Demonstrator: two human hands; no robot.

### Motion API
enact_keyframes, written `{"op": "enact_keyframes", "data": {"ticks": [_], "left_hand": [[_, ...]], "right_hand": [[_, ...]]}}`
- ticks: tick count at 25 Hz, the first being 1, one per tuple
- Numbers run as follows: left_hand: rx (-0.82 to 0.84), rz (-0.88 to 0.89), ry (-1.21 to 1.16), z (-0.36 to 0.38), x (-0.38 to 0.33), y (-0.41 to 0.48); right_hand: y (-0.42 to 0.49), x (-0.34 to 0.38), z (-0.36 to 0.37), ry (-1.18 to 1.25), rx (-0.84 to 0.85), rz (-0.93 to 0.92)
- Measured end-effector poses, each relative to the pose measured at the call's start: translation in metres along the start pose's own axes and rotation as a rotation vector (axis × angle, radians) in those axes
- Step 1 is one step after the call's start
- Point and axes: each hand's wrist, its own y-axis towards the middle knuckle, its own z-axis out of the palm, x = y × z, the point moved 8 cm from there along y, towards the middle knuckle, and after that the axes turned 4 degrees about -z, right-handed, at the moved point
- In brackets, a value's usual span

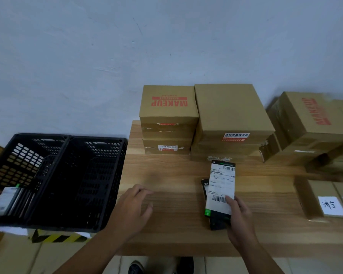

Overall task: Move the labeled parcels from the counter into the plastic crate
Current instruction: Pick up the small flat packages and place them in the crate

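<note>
My right hand (239,216) grips the near end of a slim black parcel (221,186) with a white barcode label, its thumb on the label. The parcel is tilted up over the wooden counter (176,175), and a second black parcel (204,187) shows just under its left edge. With relaxed fingers, my left hand (135,206) hovers over the counter's left part and holds nothing. The black plastic crate (71,175) stands left of the counter. It has two sections, and several flat parcels (10,200) stand on edge in its near left corner.
Brown cardboard boxes, some printed MAKEUP (168,103), are stacked along the counter's back against the wall. More boxes (313,123) pile up at the right, and flat boxes with handwritten labels (325,200) lie at the near right. Black-and-yellow tape (57,237) marks the surface under the crate.
</note>
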Motion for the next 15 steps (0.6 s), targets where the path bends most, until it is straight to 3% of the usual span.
{"op": "enact_keyframes", "data": {"ticks": [6, 15], "left_hand": [[-0.053, -0.039, 0.002, -0.009, 0.002, -0.012], [-0.232, -0.301, 0.039, -0.047, 0.069, -0.092]], "right_hand": [[-0.004, 0.012, 0.013, -0.195, 0.081, -0.115], [-0.031, -0.017, 0.113, -0.295, 0.442, -0.08]]}}
